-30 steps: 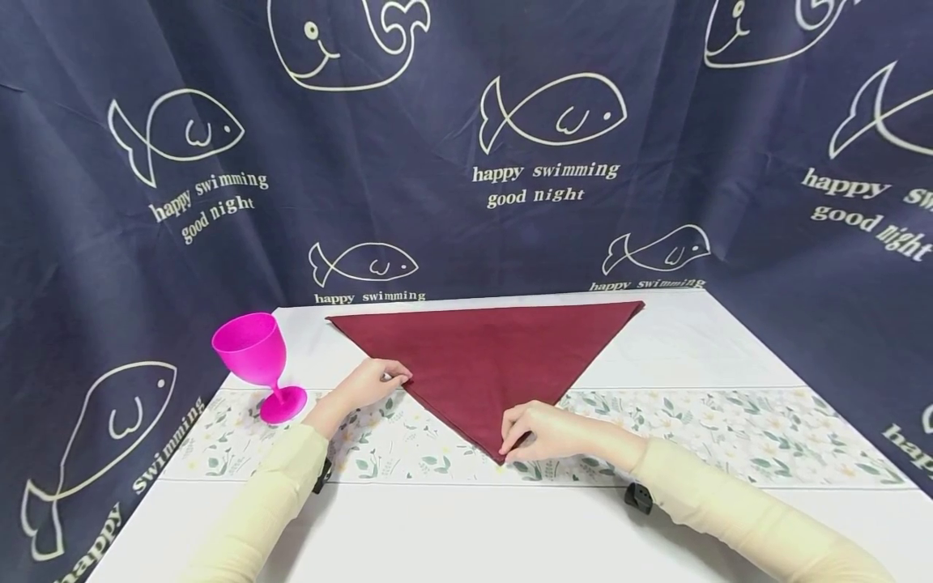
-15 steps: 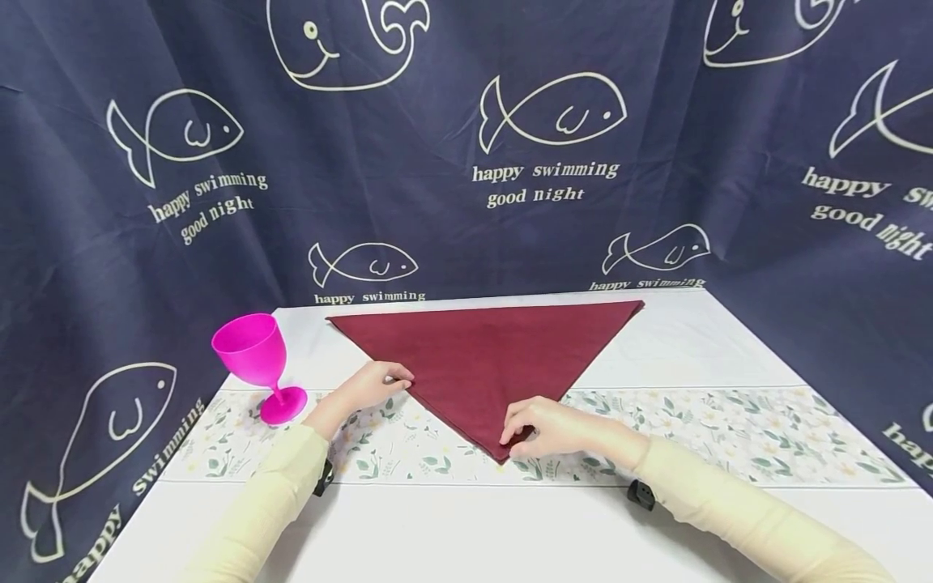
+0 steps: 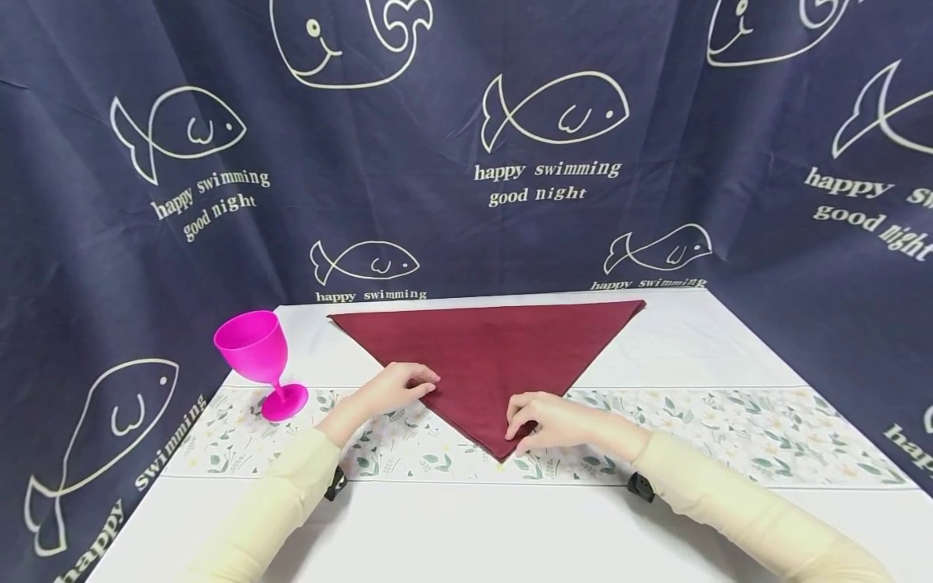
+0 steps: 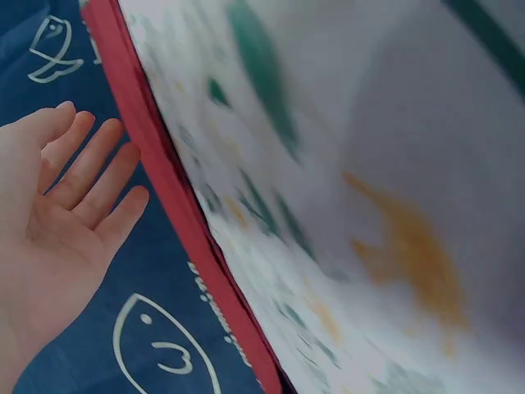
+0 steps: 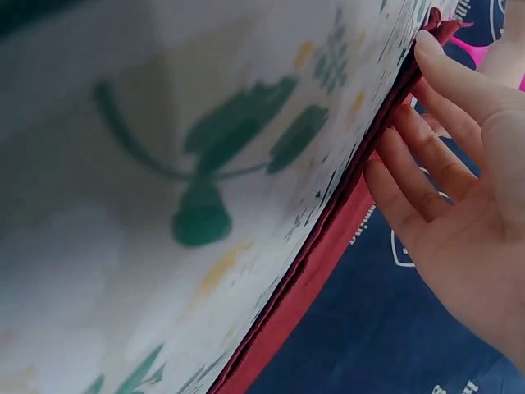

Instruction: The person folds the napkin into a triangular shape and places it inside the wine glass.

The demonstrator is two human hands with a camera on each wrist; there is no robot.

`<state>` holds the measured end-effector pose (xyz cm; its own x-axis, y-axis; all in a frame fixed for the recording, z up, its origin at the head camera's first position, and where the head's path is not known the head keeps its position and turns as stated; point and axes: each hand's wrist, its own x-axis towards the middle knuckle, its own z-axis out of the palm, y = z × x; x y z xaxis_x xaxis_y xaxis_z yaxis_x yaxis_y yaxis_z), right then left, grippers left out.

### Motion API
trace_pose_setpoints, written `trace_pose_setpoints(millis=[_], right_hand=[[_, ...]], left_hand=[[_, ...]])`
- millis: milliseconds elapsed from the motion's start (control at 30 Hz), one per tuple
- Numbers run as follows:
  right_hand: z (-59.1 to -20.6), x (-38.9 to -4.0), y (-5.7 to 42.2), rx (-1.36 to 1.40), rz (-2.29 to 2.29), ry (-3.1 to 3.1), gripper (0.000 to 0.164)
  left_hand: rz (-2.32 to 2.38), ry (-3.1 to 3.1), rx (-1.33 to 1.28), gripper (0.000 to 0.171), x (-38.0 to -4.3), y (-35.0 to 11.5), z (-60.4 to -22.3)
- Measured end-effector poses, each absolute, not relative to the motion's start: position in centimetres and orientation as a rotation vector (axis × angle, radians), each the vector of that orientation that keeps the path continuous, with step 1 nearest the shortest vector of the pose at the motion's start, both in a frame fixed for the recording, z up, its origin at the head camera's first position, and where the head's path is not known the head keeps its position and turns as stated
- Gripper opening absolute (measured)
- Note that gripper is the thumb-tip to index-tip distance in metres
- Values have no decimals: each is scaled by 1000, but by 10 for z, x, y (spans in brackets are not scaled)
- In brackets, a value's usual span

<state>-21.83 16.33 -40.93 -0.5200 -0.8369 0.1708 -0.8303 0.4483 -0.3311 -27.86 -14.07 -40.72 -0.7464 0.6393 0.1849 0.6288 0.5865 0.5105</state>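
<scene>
Burgundy napkin (image 3: 488, 356), a matte cloth triangle, lies flat on the floral tablecloth (image 3: 729, 429), apex toward us. We see the left hand (image 3: 394, 389) resting flat-fingered at its left edge; the right hand (image 3: 547, 421) pinches the apex.

Folded napkin (image 3: 488, 356) lies flat mid-table (image 3: 692, 340), point toward the person, long edge at the back. Goblet (image 3: 261, 364) stands left of it, apart. Left hand (image 3: 389, 390) on napkin's left edge, right hand (image 3: 550, 423) on near tip. Curtain (image 3: 466, 146) behind.
</scene>
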Motion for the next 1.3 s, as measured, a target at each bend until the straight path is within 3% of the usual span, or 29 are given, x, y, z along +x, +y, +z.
trace_pose_setpoints(millis=[433, 833, 1300], right_hand=[[-408, -228, 170, -1454, -545, 2677, 29], [-407, -233, 173, -1435, -643, 2646, 30], [-411, -238, 175, -1484, -678, 2628, 8]], left_hand=[[950, 2652, 1224, 24, -262, -111, -404], [1022, 2575, 1263, 27, -255, -111, -411], [918, 2485, 1275, 18, -249, -106, -415]])
